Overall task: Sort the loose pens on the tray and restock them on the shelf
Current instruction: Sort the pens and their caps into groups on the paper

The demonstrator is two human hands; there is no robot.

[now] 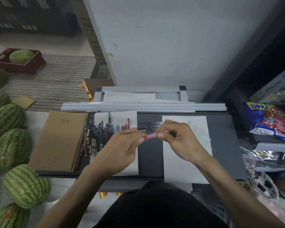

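A dark grey tray lies in front of me with two white paper sheets on it. Several loose pens lie in a row on the left sheet. Both hands hold one pink pen level above the tray's middle: my left hand pinches its left end and my right hand grips its right end. A few darker pens lie just behind my fingers.
A stack of brown notebooks sits on the tray's left end. Watermelons line the floor at left. Snack bags and a shelf edge stand at right. White strips and a grey frame lie behind the tray.
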